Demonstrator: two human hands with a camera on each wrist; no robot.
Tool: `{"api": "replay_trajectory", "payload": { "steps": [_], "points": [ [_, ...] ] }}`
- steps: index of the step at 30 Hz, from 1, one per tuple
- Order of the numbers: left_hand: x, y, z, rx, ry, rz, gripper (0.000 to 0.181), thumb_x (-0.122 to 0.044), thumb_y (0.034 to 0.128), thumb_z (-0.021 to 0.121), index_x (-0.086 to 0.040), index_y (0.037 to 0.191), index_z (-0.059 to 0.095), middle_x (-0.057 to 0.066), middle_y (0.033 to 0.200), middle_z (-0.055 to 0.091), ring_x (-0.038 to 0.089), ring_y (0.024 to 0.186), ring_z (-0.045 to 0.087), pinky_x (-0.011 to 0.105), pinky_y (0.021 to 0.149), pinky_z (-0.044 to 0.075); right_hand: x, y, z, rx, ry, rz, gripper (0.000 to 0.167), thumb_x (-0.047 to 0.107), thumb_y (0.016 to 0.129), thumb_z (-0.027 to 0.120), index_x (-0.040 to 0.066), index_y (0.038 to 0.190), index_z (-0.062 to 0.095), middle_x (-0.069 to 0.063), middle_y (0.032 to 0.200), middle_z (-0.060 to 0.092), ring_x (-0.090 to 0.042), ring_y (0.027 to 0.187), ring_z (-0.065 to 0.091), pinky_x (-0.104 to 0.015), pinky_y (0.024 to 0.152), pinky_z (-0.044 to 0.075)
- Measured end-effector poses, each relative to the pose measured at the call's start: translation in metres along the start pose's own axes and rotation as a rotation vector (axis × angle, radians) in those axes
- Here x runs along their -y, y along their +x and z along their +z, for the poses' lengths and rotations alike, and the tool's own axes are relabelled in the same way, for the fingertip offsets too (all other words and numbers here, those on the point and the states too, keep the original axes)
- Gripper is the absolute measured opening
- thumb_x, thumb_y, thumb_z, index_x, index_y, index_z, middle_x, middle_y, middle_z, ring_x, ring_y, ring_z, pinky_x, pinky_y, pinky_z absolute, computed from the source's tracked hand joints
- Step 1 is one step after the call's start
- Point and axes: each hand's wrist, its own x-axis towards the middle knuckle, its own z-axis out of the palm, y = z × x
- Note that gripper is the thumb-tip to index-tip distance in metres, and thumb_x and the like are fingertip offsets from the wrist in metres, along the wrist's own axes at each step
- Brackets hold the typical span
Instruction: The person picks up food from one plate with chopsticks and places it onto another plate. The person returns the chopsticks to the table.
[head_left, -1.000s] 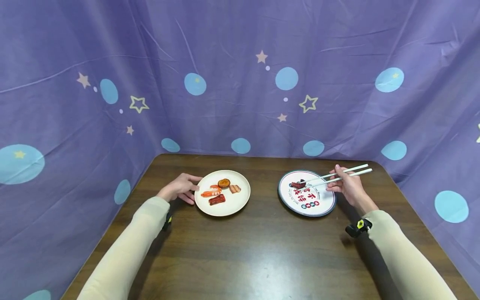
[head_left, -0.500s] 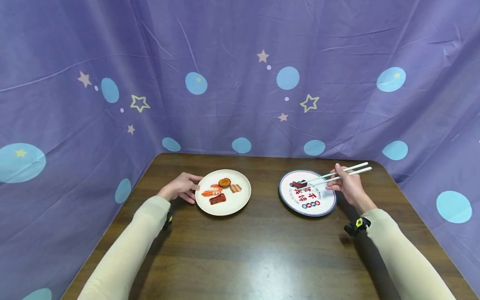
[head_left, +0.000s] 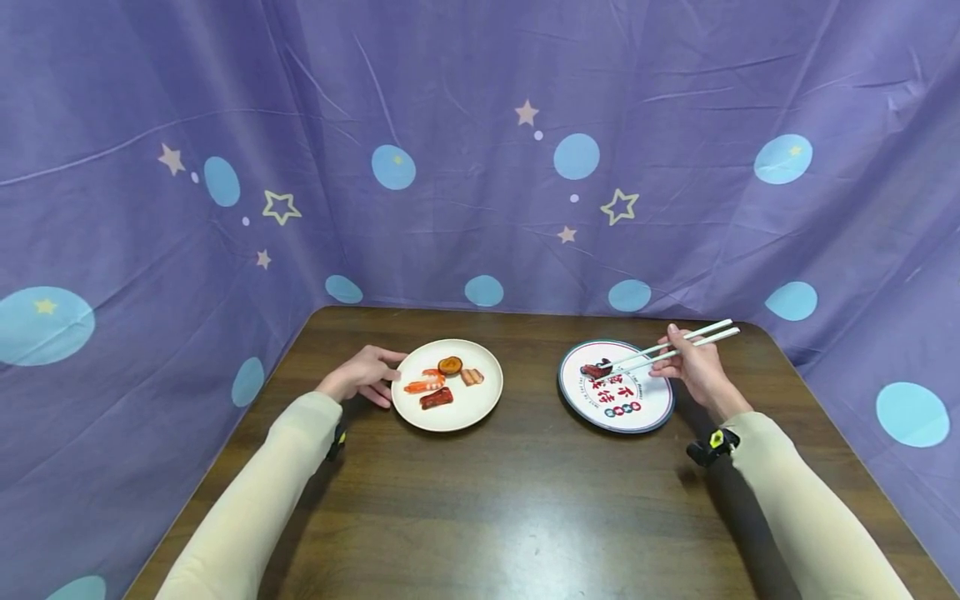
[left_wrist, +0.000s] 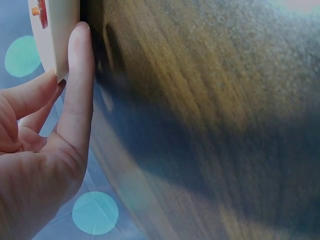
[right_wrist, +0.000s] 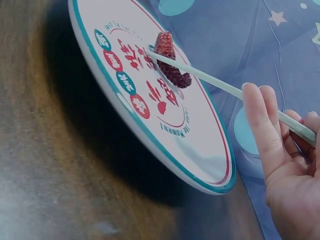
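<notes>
My left hand (head_left: pixel 365 375) holds the left rim of a cream plate (head_left: pixel 480 408), with the thumb at the edge and a finger along the outer side in the left wrist view. On that plate lie a shrimp (head_left: pixel 426 382), a mushroom slice (head_left: pixel 450 366), a reddish-brown meat piece (head_left: pixel 437 398) and a streaky bacon-like piece (head_left: pixel 472 377). My right hand (head_left: pixel 699 371) grips a pair of pale chopsticks (head_left: pixel 697 343). Their tips reach a dark red, bumpy, curled food piece (right_wrist: pixel 170 60) on a white plate (right_wrist: pixel 200 155) with a blue-green rim and red characters.
Both plates stand on a brown wooden table (head_left: pixel 480 517), apart from each other. A purple curtain (head_left: pixel 465 167) with stars and blue dots hangs behind and beside the table. A black wrist device (head_left: pixel 712 447) is strapped at the right sleeve.
My right hand and the rear ends of the chopsticks have shifted slightly up and left. The tips stay at the dark red piece. My left hand keeps its place at the cream plate.
</notes>
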Motion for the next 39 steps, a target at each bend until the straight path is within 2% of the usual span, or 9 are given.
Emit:
{"api": "replay_trajectory", "payload": {
  "steps": [16,28,39],
  "points": [
    [-0.001,0.0,-0.001,0.0,-0.004,0.007,0.06,0.001,0.1037,0.058,-0.003,0.161,0.042,0.028,0.121,0.068,0.026,0.065,0.073,0.044,0.066,0.069,0.012,0.015,-0.007,0.053,0.012,0.036,0.034,0.021,0.114,0.048,-0.007,0.098,0.062,-0.008,0.074,0.068,-0.023,0.061,0.074,-0.04,0.062,0.068],
    [-0.002,-0.002,0.001,-0.003,-0.001,-0.002,0.059,0.001,0.1036,0.058,-0.003,0.161,0.043,0.028,0.12,0.068,0.024,0.063,0.072,0.043,0.065,0.069,0.019,0.026,-0.01,0.102,0.04,0.088,0.038,0.019,0.115,0.046,-0.004,0.094,0.067,-0.01,0.074,0.069,-0.023,0.059,0.073,-0.043,0.065,0.068],
    [-0.003,-0.002,0.001,-0.004,-0.002,-0.012,0.059,0.001,0.104,0.058,-0.003,0.161,0.042,0.026,0.118,0.069,0.025,0.064,0.073,0.043,0.065,0.069,0.027,0.033,-0.01,0.132,0.056,0.117,0.039,0.019,0.115,0.045,-0.003,0.093,0.069,-0.01,0.076,0.069,-0.022,0.06,0.073,-0.037,0.063,0.068]
  ]
}}
